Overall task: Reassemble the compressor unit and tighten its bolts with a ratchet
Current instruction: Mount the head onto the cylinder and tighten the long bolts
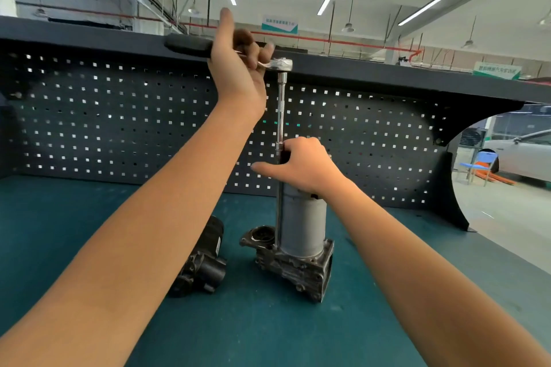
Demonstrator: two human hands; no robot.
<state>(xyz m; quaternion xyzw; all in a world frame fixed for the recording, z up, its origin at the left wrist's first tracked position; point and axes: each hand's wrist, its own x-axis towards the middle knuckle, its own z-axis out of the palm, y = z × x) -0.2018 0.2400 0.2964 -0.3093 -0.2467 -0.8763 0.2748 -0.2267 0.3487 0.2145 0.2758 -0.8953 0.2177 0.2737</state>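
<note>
Left hand (238,74) gripped the ratchet (281,64), right hand (298,165) pinched its extension (281,110) alongside the compressor (301,226); any tilt risked the long bar slipping free.

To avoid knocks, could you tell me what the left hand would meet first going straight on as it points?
Probably the shelf edge above the pegboard: the left hand, gripping the ratchet, points up toward it, though depth is unclear.
</note>
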